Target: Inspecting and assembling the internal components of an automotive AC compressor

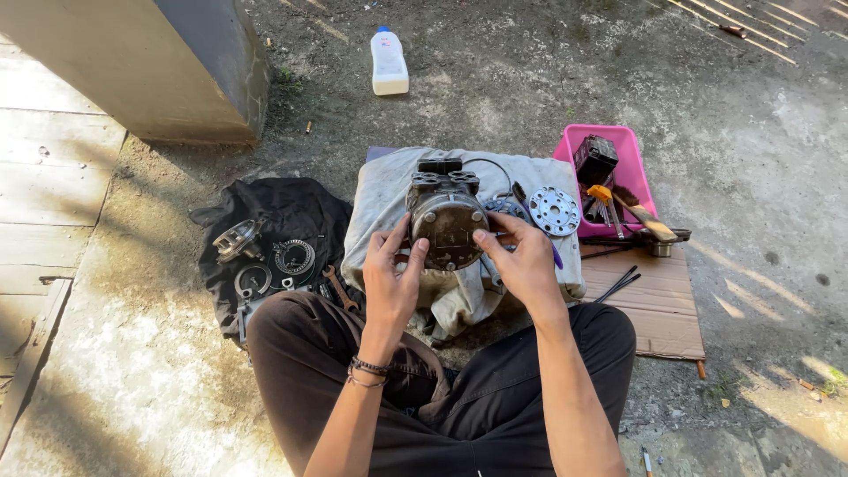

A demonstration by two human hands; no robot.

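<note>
One pink tray (632, 140) holds a black block (595, 159) and tools (604, 201).

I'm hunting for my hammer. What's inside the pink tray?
In the pink tray lie a black boxy part, a yellow-handled tool and a wooden-handled tool sticking out over its rim. Whatever lies beneath them is covered.

From my seat the view is sharp and daylit. Hard sun strikes the concrete ground (115, 371) at lower left and right, washing it pale, while the middle sits in even shade. Straight lines bow slightly toward the edges.
</note>
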